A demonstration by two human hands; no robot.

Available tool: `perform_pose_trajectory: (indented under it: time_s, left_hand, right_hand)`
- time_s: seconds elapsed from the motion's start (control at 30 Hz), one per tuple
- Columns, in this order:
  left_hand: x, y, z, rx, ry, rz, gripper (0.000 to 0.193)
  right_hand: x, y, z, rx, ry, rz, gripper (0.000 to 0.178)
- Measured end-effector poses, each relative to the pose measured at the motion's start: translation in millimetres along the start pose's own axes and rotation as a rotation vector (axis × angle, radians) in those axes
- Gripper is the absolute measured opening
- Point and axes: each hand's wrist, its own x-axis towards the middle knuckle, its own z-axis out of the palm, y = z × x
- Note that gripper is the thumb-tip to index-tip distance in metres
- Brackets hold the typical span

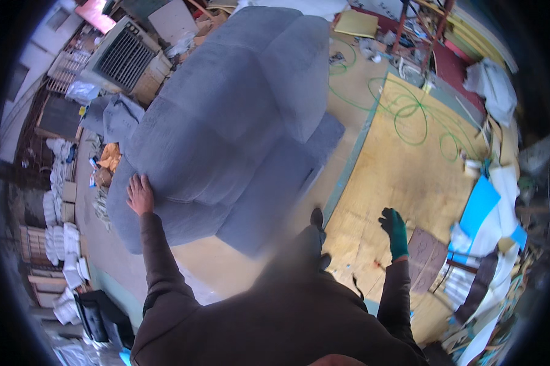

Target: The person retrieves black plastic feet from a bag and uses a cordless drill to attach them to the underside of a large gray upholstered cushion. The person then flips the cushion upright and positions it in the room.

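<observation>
A large grey upholstered sofa stands in front of me, running from the near left toward the far middle. My left hand, bare, lies on its near left end with the fingers spread flat against the fabric. Out to the right, my right hand wears a green glove with dark fingertips. Its fingers are loosely bent and apart, and I see nothing in them. Below or behind that hand spreads a wide plywood-coloured surface, with a brown flat piece near the wrist.
A thin green hose lies in loops across the far part of the plywood surface. Blue and white sheets and heaped scraps line the right side. An air cooler stands at the far left, with stacked white bundles along the left edge.
</observation>
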Motion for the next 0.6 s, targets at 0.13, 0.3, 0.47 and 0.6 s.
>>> perform_pose_trajectory:
  time_s: [0.13,0.3,0.47,0.6]
  left_hand:
    - [15.2,72.9,1.7,-0.157,0.11,0.014,0.077]
    - [36.0,170.5,-17.0,-0.14,0.086,0.054,0.075]
    - [37.9,287.7,-37.2,-0.182,0.029,0.229,0.073]
    - [28.0,379.8,-47.0,-0.235,0.147,0.273,0.071]
  right_hand:
    - [85.2,-59.4,35.7,-0.165,-0.207,-0.024,0.045]
    - [189.4,-146.5,74.0,-0.296,-0.281,-0.014,0.046]
    - [289.5,-225.3,119.2,-0.266,-0.395,-0.043,0.041]
    - [380.0,-289.5,176.9,-0.521,-0.462,-0.414,0.046]
